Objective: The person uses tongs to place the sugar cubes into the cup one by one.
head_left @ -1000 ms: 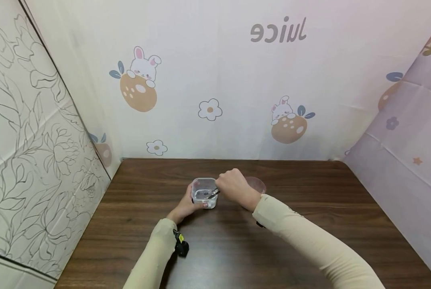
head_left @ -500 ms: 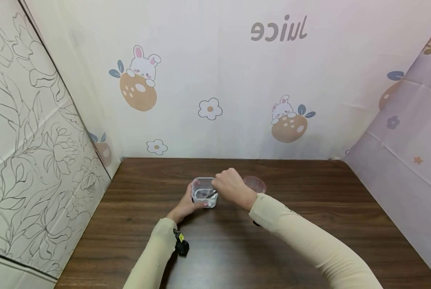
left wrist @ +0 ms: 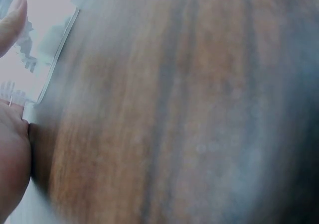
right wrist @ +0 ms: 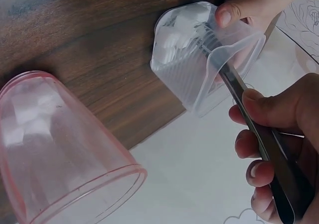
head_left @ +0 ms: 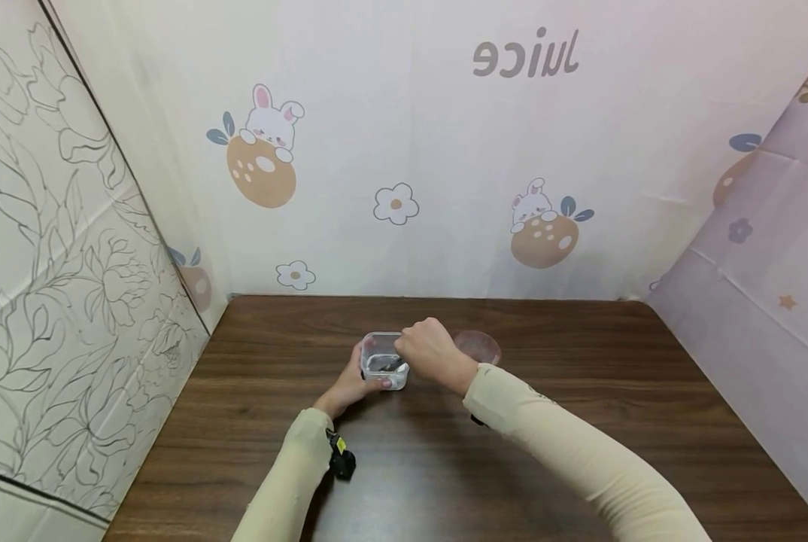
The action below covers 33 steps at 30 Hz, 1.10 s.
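Observation:
My left hand grips a small clear plastic box from its left side, thumb along the near wall. Several white cubes lie at the bottom of the box. Over its right edge, my right hand holds metal tongs, thumb on one side and fingers curled on the other. The toothed tips reach down into the box among the cubes. Whether a cube is pinched between them, I cannot tell. Just right of the box, partly behind my right hand, stands a pink-tinted clear cup with several white cubes in it.
The brown wooden table runs back to a wall covering printed with rabbits and flowers. A patterned panel borders the left side. A small black device sits on my left wrist.
My right hand has shifted slightly left, and the tongs have gone deeper into the box. The left hand and the box stay in place.

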{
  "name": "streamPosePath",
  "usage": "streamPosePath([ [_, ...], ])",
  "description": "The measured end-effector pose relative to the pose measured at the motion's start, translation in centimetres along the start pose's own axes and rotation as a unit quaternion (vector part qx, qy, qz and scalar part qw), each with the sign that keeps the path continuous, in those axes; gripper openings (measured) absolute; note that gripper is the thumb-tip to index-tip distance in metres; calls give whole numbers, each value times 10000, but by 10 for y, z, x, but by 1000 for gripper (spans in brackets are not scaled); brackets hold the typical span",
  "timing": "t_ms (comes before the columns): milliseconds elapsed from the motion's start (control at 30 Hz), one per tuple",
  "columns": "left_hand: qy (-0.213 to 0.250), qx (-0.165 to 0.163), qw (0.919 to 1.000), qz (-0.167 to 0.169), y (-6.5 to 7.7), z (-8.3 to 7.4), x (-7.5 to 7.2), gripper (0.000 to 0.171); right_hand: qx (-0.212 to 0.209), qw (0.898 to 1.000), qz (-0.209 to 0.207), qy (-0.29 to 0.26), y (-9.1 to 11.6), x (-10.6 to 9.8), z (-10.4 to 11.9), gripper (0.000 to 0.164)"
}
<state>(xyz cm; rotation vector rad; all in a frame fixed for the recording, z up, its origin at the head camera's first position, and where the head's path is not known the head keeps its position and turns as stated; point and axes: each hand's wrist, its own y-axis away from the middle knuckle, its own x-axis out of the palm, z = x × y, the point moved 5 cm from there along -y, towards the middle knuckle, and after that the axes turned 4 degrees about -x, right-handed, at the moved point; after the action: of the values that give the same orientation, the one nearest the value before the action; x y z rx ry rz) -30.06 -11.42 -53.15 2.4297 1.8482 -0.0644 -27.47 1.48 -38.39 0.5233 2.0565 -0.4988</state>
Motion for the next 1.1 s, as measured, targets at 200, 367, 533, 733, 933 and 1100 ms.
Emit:
streamPosePath([
  [200,120,59,9998,118,4,-8,1,94,55,9999,88,-19,2,0,-2,21],
  [367,82,58,9997,230,13,-26,4,93,114,9999,81,-80,6,0,-8,24],
  [533,48,88,9998,195,16,-30,4,92,149,9996,-31,-220,10,-3,-13,28],
  [733,119,136,9997,163,15,-30,4,93,277,9991,-21,-327,15,-6,-21,26],
  [933,69,118,9998,118,16,-29,5,93,365,9973,-274,-582,24,-12,-28,23],
  [1100,70,97,9999,96,10,-19,4,95,445,9957,-461,-668,32,-17,-34,39],
])
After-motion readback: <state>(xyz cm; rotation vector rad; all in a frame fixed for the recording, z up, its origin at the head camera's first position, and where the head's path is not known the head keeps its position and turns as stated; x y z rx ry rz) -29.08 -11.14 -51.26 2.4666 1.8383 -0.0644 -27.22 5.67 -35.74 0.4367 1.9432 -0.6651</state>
